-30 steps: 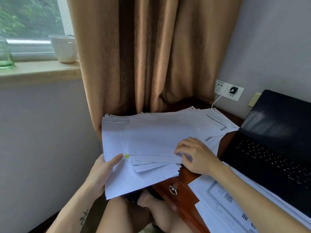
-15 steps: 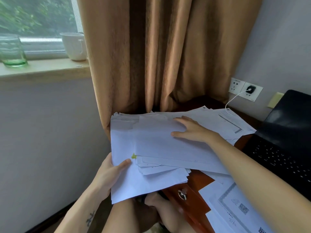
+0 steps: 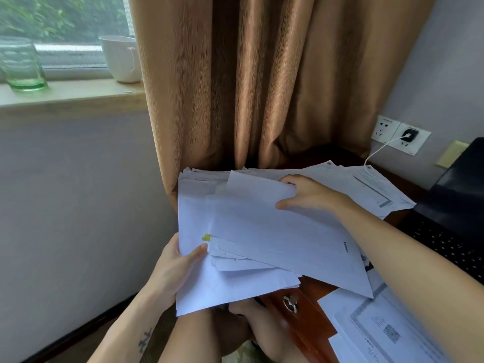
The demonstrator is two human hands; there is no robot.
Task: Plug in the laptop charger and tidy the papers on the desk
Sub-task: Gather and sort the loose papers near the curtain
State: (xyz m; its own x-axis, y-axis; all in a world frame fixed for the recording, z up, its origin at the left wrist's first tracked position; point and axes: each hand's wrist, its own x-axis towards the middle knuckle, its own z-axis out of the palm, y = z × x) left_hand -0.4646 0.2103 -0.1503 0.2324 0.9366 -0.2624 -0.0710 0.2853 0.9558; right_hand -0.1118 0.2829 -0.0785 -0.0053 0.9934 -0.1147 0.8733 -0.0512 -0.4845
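Gripping the near left edge of the papers (image 3: pixel 248 231), the left hand (image 3: pixel 172 268) sets its thumb on top with its fingers underneath, while the right hand (image 3: pixel 311 192) curls its fingers over the far edge of the upper sheets. The pile lies on the counter (image 3: pixel 317 289), overhanging its left corner, beside the laptop (image 3: pixel 458 200). The charger (image 3: pixel 409 134) sits in the wall outlet (image 3: pixel 423 138).

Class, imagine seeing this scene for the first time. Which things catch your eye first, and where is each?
A messy pile of papers covers the desk corner at centre, gripped by the left hand at its near-left corner and the right hand at the far edge of the top sheets. Behind it hangs a tan curtain; at right a black laptop stands open below a socket with a plug in it.
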